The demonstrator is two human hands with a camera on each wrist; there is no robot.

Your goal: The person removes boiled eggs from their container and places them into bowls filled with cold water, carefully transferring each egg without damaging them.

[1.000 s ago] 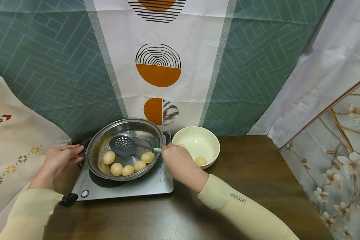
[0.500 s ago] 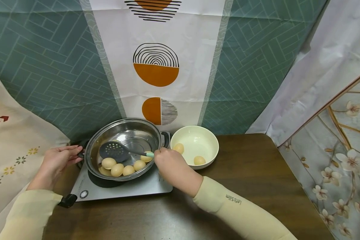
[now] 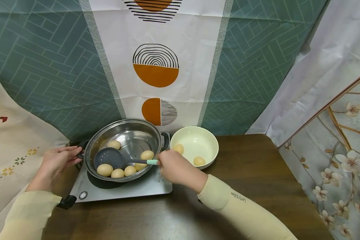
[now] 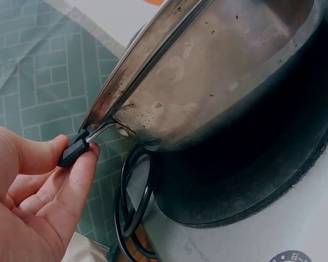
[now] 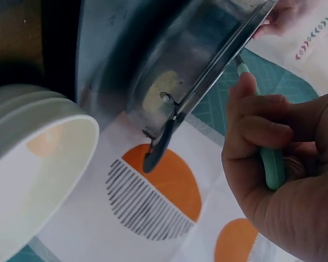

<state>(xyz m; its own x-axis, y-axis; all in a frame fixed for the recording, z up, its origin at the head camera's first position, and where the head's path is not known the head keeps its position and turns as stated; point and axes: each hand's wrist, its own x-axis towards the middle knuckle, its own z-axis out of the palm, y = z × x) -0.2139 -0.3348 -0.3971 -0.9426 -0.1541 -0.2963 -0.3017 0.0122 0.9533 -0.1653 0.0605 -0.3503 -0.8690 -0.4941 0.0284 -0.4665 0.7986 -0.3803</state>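
Grey, mint-handled skimmer (image 3: 110, 158) fills the right hand's (image 3: 176, 169) grip; left fingers (image 4: 81, 177) pinch the pan handle (image 4: 74, 153).

green-and-white patterned cloth (image 3: 195, 66) behind a brown wooden table (image 3: 246, 166)

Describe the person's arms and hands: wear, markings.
Left hand and right hand: bare, no gloves. Left sleeve and right sleeve: pale yellow, smooth. Dark lettering on the right one. Small black piece juts out at the left cuff.
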